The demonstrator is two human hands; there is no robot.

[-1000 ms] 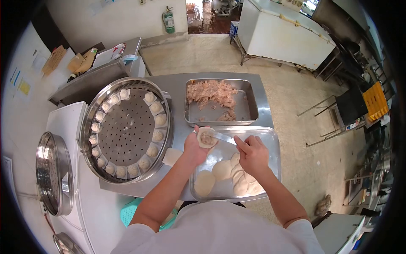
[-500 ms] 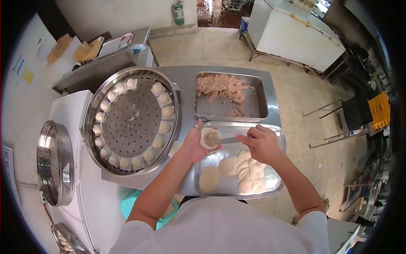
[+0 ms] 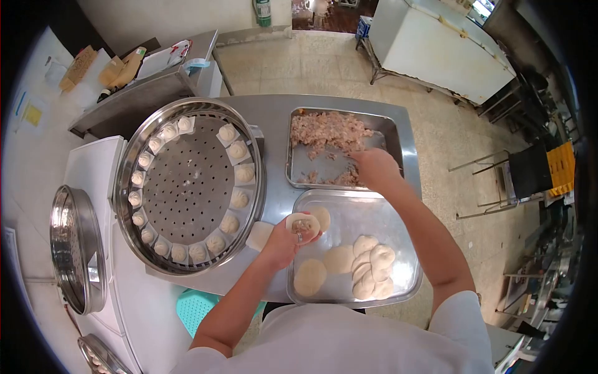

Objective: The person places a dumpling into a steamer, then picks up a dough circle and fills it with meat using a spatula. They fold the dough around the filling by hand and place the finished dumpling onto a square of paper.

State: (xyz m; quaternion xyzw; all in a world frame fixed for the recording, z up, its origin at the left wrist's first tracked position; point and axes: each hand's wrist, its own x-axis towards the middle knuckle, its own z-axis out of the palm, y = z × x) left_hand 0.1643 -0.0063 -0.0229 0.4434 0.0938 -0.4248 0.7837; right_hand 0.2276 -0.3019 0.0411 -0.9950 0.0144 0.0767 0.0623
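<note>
Head view: wrapper loaded, steamer part filled.

Left hand [image 3: 283, 240] is curled round a filled wrapper [image 3: 303, 224], held at the wrapper tray's [image 3: 367, 215] left edge. Right hand [image 3: 374, 168] is down in the filling tray [image 3: 324, 167] by the mince [image 3: 327, 128]; I cannot tell its grip. Done: one ring of dumplings [image 3: 238, 199] round the steamer [image 3: 187, 187] rim. Left, I judge: pleating this one, the flat wrappers [image 3: 339, 258], the inner rows.

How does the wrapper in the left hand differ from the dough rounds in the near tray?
The wrapper carries a dab of filling in its middle; the dough rounds are bare. The wrapper is held up in the left hand, while the dough rounds lie flat in the tray. The wrapper is single; several dough rounds overlap. Both are pale, round pieces of dough.
</note>
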